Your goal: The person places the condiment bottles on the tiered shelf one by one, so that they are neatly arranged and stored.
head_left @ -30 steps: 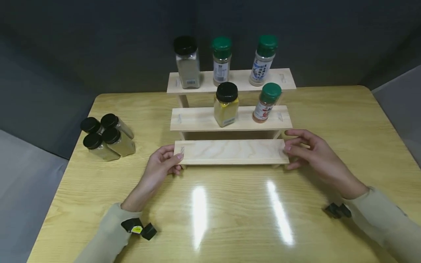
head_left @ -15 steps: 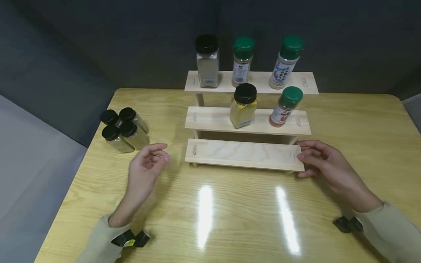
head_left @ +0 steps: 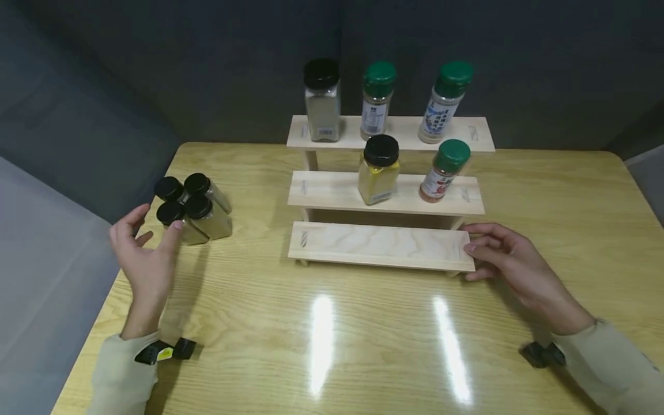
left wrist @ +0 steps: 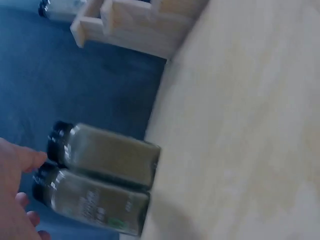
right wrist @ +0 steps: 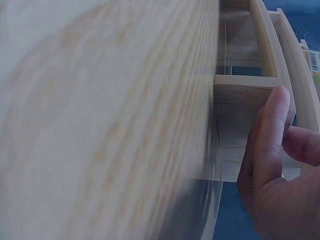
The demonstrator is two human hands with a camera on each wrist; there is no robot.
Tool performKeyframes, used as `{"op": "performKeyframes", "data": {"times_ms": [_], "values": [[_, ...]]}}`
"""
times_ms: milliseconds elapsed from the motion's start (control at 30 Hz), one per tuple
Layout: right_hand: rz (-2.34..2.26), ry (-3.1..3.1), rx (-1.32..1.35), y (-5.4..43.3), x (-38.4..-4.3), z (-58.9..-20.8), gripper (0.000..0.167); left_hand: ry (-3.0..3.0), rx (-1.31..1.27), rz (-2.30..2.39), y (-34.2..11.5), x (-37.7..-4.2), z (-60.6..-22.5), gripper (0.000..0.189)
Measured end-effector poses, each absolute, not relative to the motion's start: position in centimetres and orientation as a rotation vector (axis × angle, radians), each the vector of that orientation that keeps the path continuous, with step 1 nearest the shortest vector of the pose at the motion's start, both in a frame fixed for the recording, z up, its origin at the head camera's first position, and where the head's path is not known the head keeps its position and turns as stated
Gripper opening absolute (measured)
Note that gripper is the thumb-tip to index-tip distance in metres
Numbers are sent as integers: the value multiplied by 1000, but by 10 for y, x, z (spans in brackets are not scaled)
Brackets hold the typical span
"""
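In the head view, a three-tier wooden spice rack (head_left: 374, 245) stands in the middle of the table. My right hand (head_left: 510, 259) grips the right end of its lowest step, thumb on top and fingers around the end. At the left, my left hand (head_left: 145, 262) is spread just before a cluster of black-capped spice jars (head_left: 215, 223), holding nothing. Its thumb overlaps the front-left jar (head_left: 193, 235); whether they touch I cannot tell. The left wrist view shows two jars (left wrist: 112, 155) right by the fingertips. In the right wrist view, fingers (right wrist: 272, 135) lie along the step's end.
On the top step stand a black-capped jar (head_left: 323, 109) and two green-capped shakers (head_left: 376, 112). The middle step bears a yellow spice jar (head_left: 378, 178) and a green-capped red shaker (head_left: 437, 183). Dark cloth (head_left: 233, 69) hangs behind the wooden table (head_left: 384, 351).
My left hand has let go of the rack's left end and moved left to the jar cluster. My right thumb has come onto the lowest step's end. The head view has shifted.
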State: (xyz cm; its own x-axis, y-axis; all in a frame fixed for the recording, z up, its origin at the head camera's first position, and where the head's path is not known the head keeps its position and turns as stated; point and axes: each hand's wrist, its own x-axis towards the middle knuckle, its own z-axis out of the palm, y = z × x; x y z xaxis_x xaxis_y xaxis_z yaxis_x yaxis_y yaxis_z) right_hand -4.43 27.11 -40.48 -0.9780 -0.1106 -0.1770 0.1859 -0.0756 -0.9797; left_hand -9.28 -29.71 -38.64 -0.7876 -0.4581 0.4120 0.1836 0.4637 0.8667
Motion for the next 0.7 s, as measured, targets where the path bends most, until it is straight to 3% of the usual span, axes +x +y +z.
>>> {"op": "performKeyframes", "data": {"times_ms": [300,700], "values": [[-2149,2003,102,271,-44,-406,27,-2264,368,-1494,-314,-101,-409,66],[-2163,2003,108,269,-43,-407,27,-2255,355,-1584,-316,-109,-412,62]]}}
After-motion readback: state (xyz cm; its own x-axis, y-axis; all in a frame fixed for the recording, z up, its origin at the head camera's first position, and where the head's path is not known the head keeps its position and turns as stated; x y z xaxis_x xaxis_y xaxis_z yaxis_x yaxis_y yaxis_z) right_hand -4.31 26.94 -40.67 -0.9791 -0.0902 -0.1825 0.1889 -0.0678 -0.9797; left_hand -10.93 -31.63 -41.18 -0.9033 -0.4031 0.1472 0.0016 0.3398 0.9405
